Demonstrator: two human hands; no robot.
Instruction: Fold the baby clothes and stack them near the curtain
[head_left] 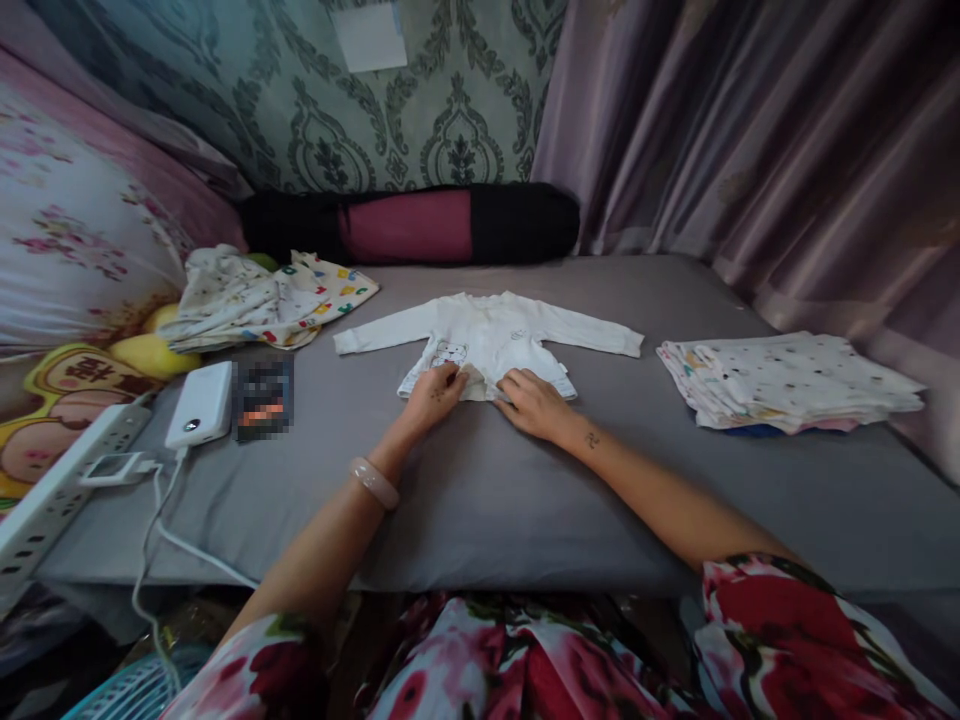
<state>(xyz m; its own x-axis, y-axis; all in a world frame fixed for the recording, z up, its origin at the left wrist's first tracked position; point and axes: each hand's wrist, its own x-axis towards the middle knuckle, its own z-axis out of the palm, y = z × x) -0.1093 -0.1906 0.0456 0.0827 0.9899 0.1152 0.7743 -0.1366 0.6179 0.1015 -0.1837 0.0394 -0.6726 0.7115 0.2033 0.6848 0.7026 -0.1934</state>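
The small white top point(487, 335) is laid out near the centre of the frame on the grey sheet point(450, 510), its neckline turned towards the top of the frame and its hem towards the bottom. Both sleeves are spread wide to either side, apparently so that the body can lie flat without being covered by them. A small printed figure is seen on the left part of the front.

At the middle of the hem, the edge is gathered slightly between the left hand point(435, 397) and the right hand point(534, 402). Each grip appears closed on the fabric, with the edge pinched between thumb and bent fingers; the exact contact is partly hidden by the knuckles. The hands are set close together, presumably so that the two front edges can be controlled and aligned.

At the right of the frame, a stack of folded cloths point(787, 380) is kept well apart from the top, which leaves the sleeve room to lie straight. At the upper left, loose printed cloths point(262, 305) are heaped in an unfolded state. Below them, a white power bank point(199, 405) is placed near the power strip point(67, 490), probably within reach of its cable point(169, 500).
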